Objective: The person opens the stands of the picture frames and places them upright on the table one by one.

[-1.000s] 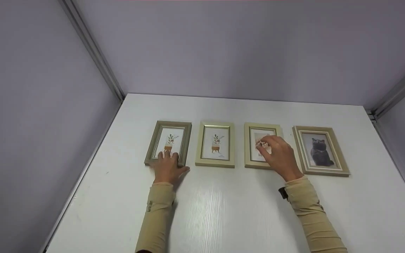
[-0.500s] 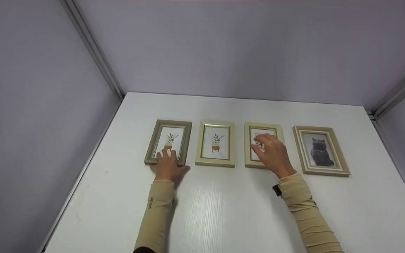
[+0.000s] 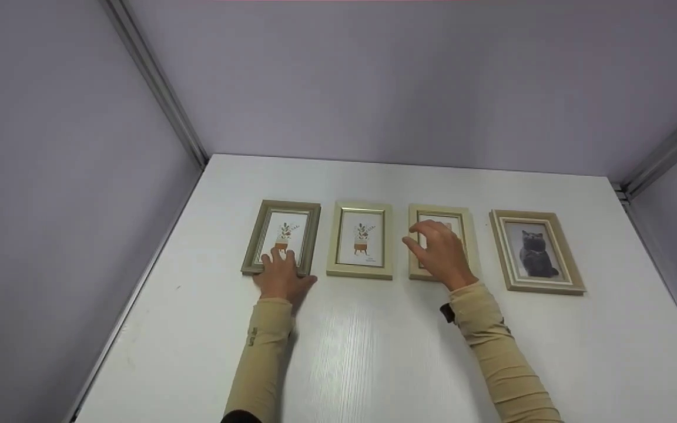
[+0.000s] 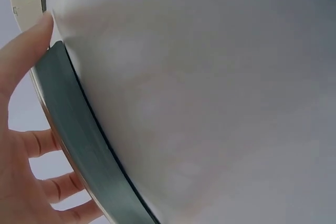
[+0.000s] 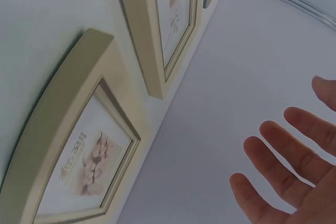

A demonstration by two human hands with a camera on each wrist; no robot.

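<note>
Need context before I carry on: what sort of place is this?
Probably a purpose-built work booth: plain greyish panels stand on three sides of a white table, metal rails run up the corners, and four picture frames lie in a row.

Bare left hand point(image 3: 280, 279); tan fabric sleeve point(image 3: 259, 376) with small dark marks point(image 3: 251, 336) at nine o'clock, rounded black patch point(image 3: 241, 417) at six. Bare right hand point(image 3: 443, 255); wrinkled tan fabric sleeve point(image 3: 494, 352), small black block point(image 3: 448, 312) at its nine o'clock edge.

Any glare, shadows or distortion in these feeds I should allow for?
Head: glare streak on the white table, shadow along the left sleeve; left wrist: the leftmost picture frame looks bowed; right wrist: third picture frame from left looks curved.
</note>
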